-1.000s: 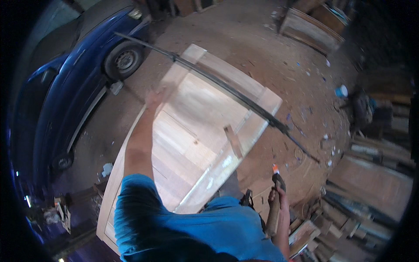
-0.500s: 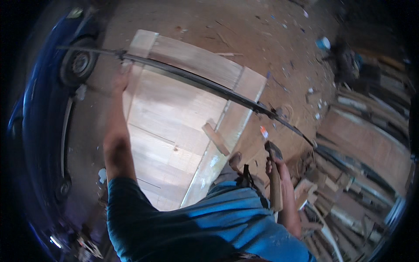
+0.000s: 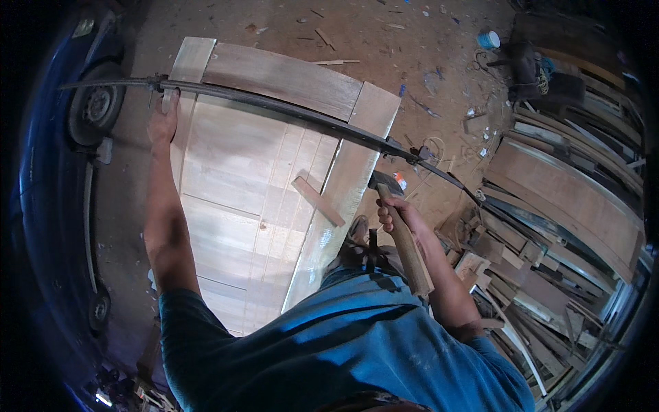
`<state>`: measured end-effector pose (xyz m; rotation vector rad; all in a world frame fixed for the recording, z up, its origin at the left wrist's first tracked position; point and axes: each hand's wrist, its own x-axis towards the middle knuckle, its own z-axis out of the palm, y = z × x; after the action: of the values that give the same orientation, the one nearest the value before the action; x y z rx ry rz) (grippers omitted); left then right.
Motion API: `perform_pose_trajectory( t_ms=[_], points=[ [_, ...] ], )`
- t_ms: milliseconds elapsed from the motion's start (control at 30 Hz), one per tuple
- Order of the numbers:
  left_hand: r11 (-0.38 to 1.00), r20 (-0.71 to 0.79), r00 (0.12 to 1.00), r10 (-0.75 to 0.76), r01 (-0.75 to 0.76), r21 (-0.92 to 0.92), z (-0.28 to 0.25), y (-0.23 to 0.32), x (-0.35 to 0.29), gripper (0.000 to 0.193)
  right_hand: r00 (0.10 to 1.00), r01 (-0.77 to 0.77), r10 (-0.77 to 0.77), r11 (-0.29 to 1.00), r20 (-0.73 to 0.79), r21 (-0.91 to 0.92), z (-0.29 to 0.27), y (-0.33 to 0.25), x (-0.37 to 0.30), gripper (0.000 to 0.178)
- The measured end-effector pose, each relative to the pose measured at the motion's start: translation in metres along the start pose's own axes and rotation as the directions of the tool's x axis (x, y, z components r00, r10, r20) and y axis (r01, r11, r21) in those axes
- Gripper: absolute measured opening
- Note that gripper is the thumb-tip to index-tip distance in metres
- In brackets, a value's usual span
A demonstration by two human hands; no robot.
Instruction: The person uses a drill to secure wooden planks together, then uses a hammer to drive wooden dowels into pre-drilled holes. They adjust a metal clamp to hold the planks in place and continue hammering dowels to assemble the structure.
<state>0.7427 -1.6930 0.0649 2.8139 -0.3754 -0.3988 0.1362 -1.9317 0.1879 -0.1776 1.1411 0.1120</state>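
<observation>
My right hand [image 3: 396, 214] is wrapped round the wooden handle of a hammer [image 3: 410, 264], high up near its dark metal head. The head is close to the right edge of a pale wooden door panel [image 3: 230, 165]. Across the panel's far end lies a long dark bar clamp [image 3: 274, 108], reaching past both sides. My left hand [image 3: 163, 125] is at the panel's left edge, just below the clamp's left end, fingers and thumb closed round a small pale wood piece that is partly hidden. A short loose wood strip [image 3: 318, 201] rests aslant on the panel.
A blue car [image 3: 51, 206] stands at the left, its wheel beside the clamp's end. Stacked boards and offcuts [image 3: 528, 275] fill the right side. A small tub [image 3: 489, 40] and scattered wood scraps lie on the brown dirt floor. My shoe [image 3: 358, 228] shows beside the panel.
The hammer in my right hand has come left and up, its head now closer to the panel's right edge. My left hand stays by the clamp's left end. The whole view has shifted slightly.
</observation>
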Motion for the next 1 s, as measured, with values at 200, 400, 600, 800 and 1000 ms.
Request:
perform_pose_trajectory(
  t_ms=[200, 400, 600, 800, 1000],
  points=[
    [0.998, 0.028, 0.998, -0.06, 0.06, 0.024, -0.004, 0.007, -0.003, 0.104, 0.97, 0.103, -0.056, 0.976, -0.236, 0.189, -0.056, 0.01, -0.021, 0.015],
    [0.994, 0.028, 0.997, -0.066, 0.063, 0.086, -0.003, 0.014, -0.006, 0.1, 0.991, -0.068, 0.067, 0.998, -0.116, -0.011, 0.021, 0.012, 0.001, 0.017],
    [0.996, 0.013, 0.998, -0.056, 0.055, 0.07, 0.002, 0.016, -0.011, 0.096, 0.971, -0.114, -0.039, 0.787, -0.234, -0.606, 0.0, 0.003, -0.081, 0.029],
    [0.994, 0.016, 0.997, -0.074, 0.075, -0.074, -0.017, 0.017, -0.021, 0.099, 0.978, -0.136, 0.209, 0.565, -0.018, -0.814, 0.104, 0.011, -0.077, 0.05],
    [0.952, 0.127, 0.991, 0.038, -0.074, 0.297, 0.023, -0.031, 0.016, 0.1, 0.785, 0.613, 0.296, -0.248, 0.544, -0.75, 0.182, 0.095, 0.097, 0.057]
  ],
)
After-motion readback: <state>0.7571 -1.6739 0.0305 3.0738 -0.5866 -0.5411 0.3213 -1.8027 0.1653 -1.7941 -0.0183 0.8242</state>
